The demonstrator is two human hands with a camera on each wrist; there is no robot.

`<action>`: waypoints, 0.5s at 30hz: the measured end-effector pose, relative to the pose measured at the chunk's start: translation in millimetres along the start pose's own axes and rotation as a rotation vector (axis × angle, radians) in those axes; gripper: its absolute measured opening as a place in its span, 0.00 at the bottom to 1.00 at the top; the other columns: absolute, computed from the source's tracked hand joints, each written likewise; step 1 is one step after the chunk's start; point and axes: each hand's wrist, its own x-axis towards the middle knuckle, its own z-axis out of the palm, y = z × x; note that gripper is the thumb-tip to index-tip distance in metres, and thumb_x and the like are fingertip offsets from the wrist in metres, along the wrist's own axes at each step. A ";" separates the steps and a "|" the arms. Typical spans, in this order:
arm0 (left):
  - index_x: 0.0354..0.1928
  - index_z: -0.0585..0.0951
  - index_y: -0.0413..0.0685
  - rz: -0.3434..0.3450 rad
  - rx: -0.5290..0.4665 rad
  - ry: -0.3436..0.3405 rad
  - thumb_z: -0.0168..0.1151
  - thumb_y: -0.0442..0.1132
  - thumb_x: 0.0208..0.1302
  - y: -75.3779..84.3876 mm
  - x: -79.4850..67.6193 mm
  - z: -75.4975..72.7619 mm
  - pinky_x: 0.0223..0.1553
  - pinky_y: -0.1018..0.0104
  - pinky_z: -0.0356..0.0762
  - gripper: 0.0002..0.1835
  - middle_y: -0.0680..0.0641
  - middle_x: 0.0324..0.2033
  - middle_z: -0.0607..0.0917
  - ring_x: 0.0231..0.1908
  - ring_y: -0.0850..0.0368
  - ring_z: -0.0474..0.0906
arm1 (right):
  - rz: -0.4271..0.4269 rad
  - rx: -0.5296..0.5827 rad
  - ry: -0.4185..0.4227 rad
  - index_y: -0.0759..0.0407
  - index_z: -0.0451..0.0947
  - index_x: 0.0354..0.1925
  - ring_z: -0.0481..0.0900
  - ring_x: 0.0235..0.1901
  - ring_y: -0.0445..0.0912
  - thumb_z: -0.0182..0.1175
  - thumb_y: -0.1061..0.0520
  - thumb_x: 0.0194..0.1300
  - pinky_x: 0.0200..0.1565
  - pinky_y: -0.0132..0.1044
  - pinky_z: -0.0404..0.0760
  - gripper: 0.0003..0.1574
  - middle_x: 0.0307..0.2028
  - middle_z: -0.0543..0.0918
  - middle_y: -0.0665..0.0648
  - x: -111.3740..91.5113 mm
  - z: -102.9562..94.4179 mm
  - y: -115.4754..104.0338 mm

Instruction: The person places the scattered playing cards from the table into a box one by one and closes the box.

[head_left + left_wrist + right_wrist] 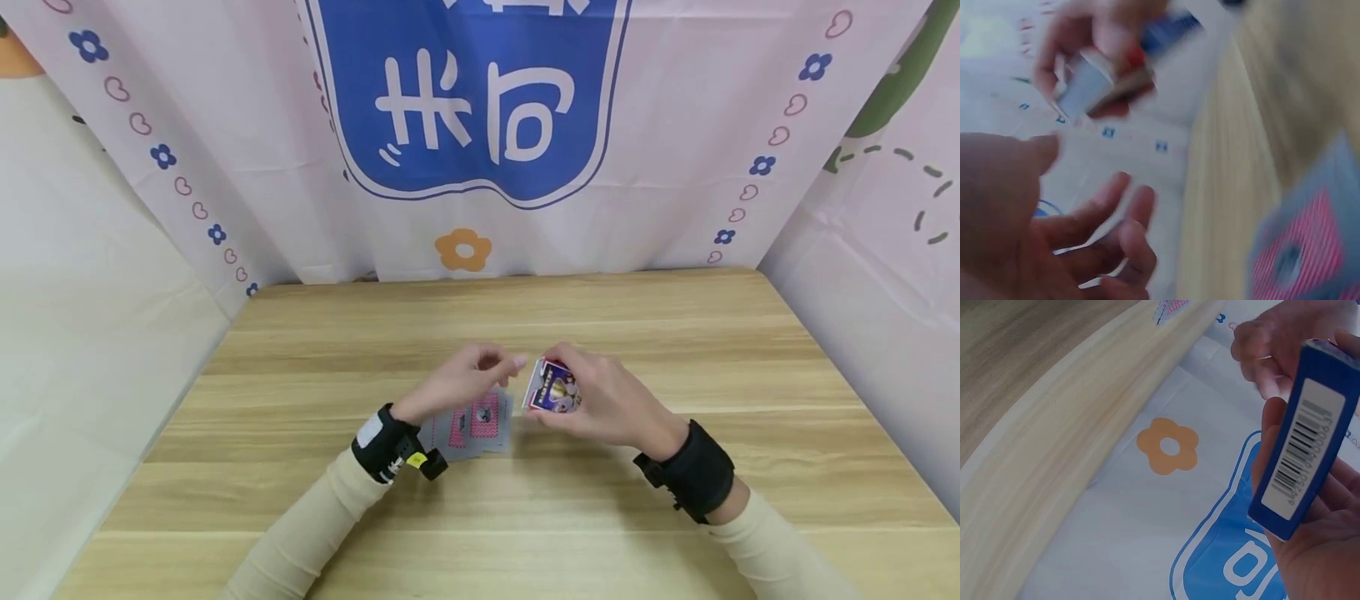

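Observation:
My right hand (609, 402) grips a small playing-card box (558, 390) above the table, with the box's pictured face turned up. The right wrist view shows a blue side of it with a white barcode label (1302, 450). A pale surface shows at the box end facing my left hand; whether it is cards or a flap I cannot tell. Close beside that end is my left hand (467, 382), its fingers loosely bent and apart from the thumb, holding nothing. Beneath it several playing cards (483, 423) with pink patterned backs lie overlapping on the table.
The wood-grain table (300, 367) runs back to a white cloth backdrop (270, 167) with a blue emblem. Pale cloth also hangs on the left and right. Each wrist wears a black strap (697, 475).

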 end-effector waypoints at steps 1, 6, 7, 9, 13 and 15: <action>0.41 0.82 0.43 0.011 0.103 0.015 0.59 0.57 0.63 -1.5 0.3 -1.3 0.35 0.55 0.76 0.23 0.43 0.37 0.83 0.37 0.49 0.76 | 0.005 -0.008 -0.003 0.58 0.69 0.48 0.74 0.22 0.34 0.72 0.42 0.45 0.18 0.26 0.76 0.37 0.30 0.77 0.47 0.3 -0.2 0.3; 0.49 0.78 0.45 -0.046 0.546 0.015 0.75 0.55 0.42 -11.1 -1.6 -2.7 0.41 0.57 0.73 0.33 0.46 0.45 0.79 0.44 0.51 0.69 | 0.023 -0.022 -0.036 0.56 0.69 0.49 0.74 0.24 0.35 0.70 0.38 0.47 0.19 0.28 0.78 0.38 0.32 0.78 0.48 0.4 -0.2 1.8; 0.49 0.77 0.47 -0.073 0.590 0.005 0.76 0.56 0.39 -12.6 -2.2 -2.2 0.42 0.56 0.73 0.35 0.47 0.45 0.77 0.45 0.50 0.67 | 0.026 -0.023 -0.041 0.56 0.68 0.49 0.74 0.25 0.35 0.70 0.38 0.47 0.20 0.28 0.78 0.38 0.32 0.78 0.47 0.3 0.1 1.8; 0.49 0.76 0.49 -0.113 0.656 -0.019 0.77 0.60 0.35 -15.3 -2.8 -0.9 0.41 0.56 0.71 0.38 0.48 0.44 0.74 0.45 0.49 0.62 | 0.030 -0.019 -0.048 0.56 0.68 0.50 0.74 0.25 0.35 0.70 0.39 0.47 0.20 0.29 0.78 0.38 0.32 0.78 0.48 -0.2 0.5 1.8; 0.46 0.75 0.50 -0.140 0.700 -0.039 0.77 0.62 0.32 -18.4 -3.4 1.2 0.36 0.58 0.70 0.38 0.49 0.39 0.70 0.43 0.49 0.59 | 0.030 -0.016 -0.052 0.56 0.69 0.50 0.74 0.24 0.35 0.71 0.41 0.47 0.19 0.29 0.78 0.38 0.32 0.78 0.48 -0.5 1.2 1.9; 0.44 0.75 0.51 -0.144 0.700 -0.041 0.77 0.61 0.31 -19.4 -3.5 2.1 0.35 0.60 0.69 0.37 0.49 0.38 0.69 0.42 0.50 0.58 | 0.027 -0.020 -0.053 0.56 0.69 0.50 0.74 0.24 0.35 0.71 0.41 0.47 0.19 0.29 0.78 0.38 0.32 0.78 0.48 -0.3 1.4 2.1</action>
